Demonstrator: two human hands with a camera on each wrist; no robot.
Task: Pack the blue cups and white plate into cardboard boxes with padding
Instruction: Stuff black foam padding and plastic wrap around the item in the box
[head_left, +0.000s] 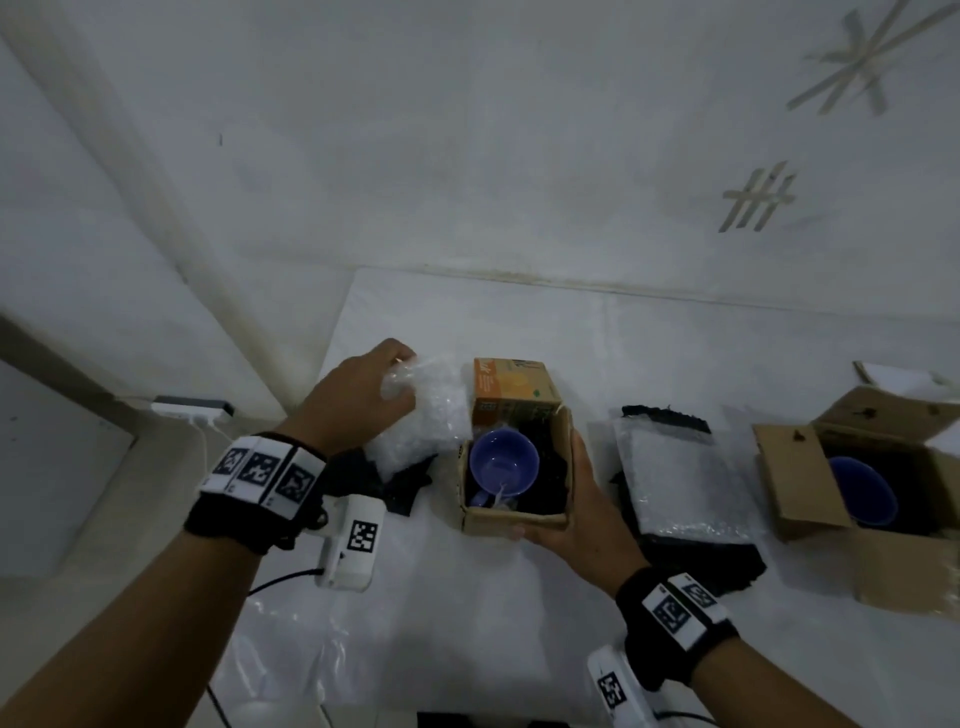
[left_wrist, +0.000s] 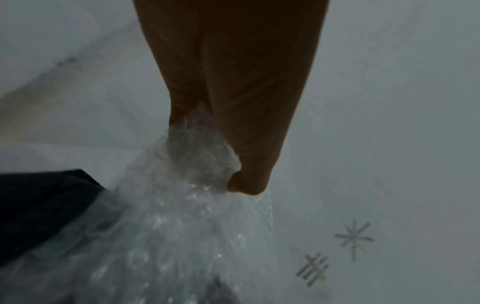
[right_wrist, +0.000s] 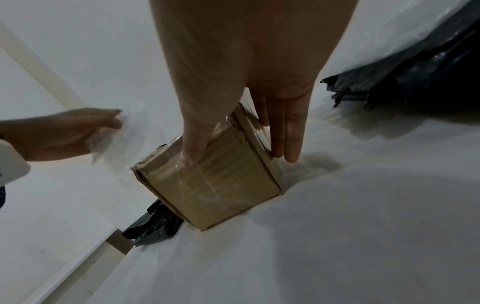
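A small open cardboard box (head_left: 511, 517) stands on the white table with a blue cup (head_left: 503, 461) inside, on dark padding. My right hand (head_left: 563, 491) clasps the box's front right corner (right_wrist: 221, 185), thumb on the front face and fingers (right_wrist: 291, 133) straight along the side. My left hand (head_left: 400, 384) grips a sheet of bubble wrap (head_left: 426, 426) just left of the box and above its rim; the wrist view shows the wrap (left_wrist: 197, 205) bunched in my left hand (left_wrist: 207, 164). A second blue cup (head_left: 862, 491) sits in a larger open box (head_left: 789, 467) at the right.
Another bubble wrap piece (head_left: 680, 473) lies on a black sheet (head_left: 727, 566) between the two boxes. More black sheet (head_left: 400, 488) lies under the held wrap. The small box's orange flap (head_left: 514, 387) stands up at the back. A white wall (head_left: 467, 156) rises close behind.
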